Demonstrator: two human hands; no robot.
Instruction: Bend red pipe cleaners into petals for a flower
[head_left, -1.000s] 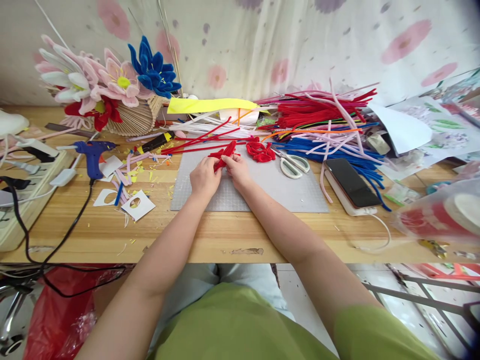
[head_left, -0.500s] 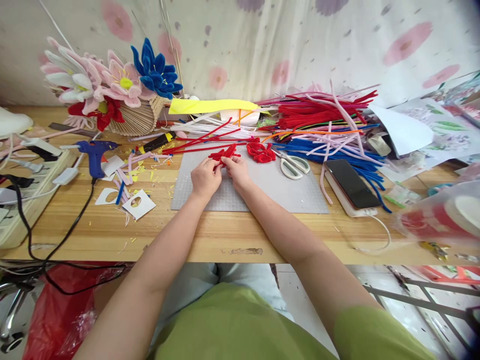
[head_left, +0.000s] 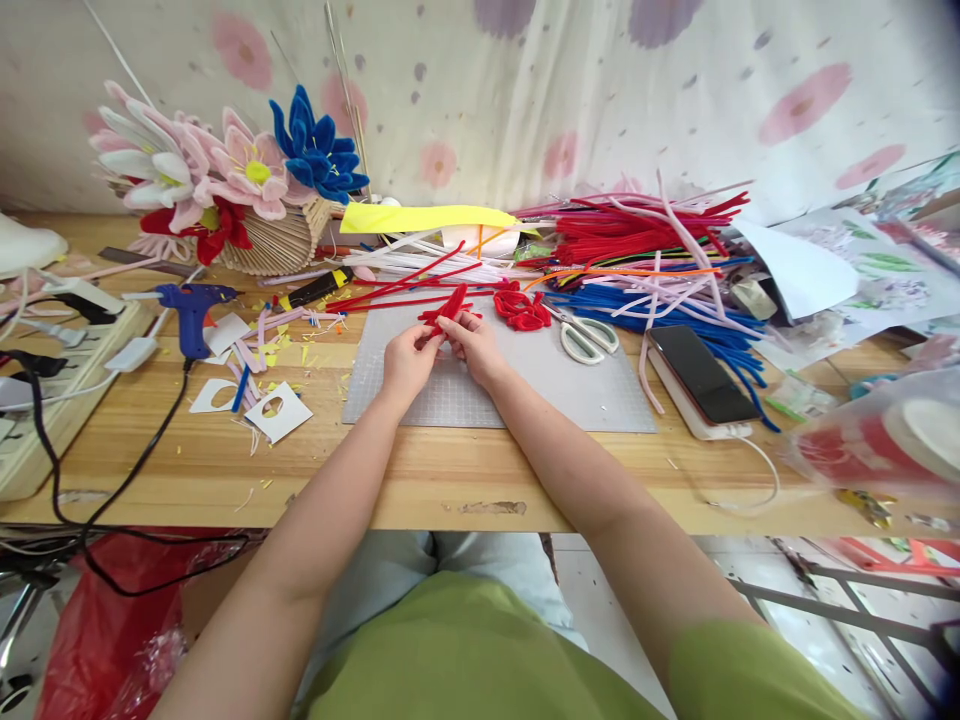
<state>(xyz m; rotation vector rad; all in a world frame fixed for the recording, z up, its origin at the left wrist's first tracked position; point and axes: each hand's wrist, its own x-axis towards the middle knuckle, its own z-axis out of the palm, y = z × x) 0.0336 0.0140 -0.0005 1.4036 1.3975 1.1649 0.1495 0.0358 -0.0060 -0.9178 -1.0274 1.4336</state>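
both hands pinching the red pipe-cleaner piece (head_left: 447, 308) just above frame centre, over the grey cutting mat (head_left: 525, 385) | left hand (head_left: 406, 357) grips its lower-left end; right hand (head_left: 471, 343) its middle | long axis tilts up-right; both equally close | scissors (head_left: 587, 333) sit right

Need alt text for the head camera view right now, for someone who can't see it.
Both hands, left hand and right hand, pinch a bent red pipe cleaner piece over a grey cutting mat on a cluttered wooden table. Scissors, a phone and heaped coloured pipe cleaners lie to the right, a blue glue gun to the left.
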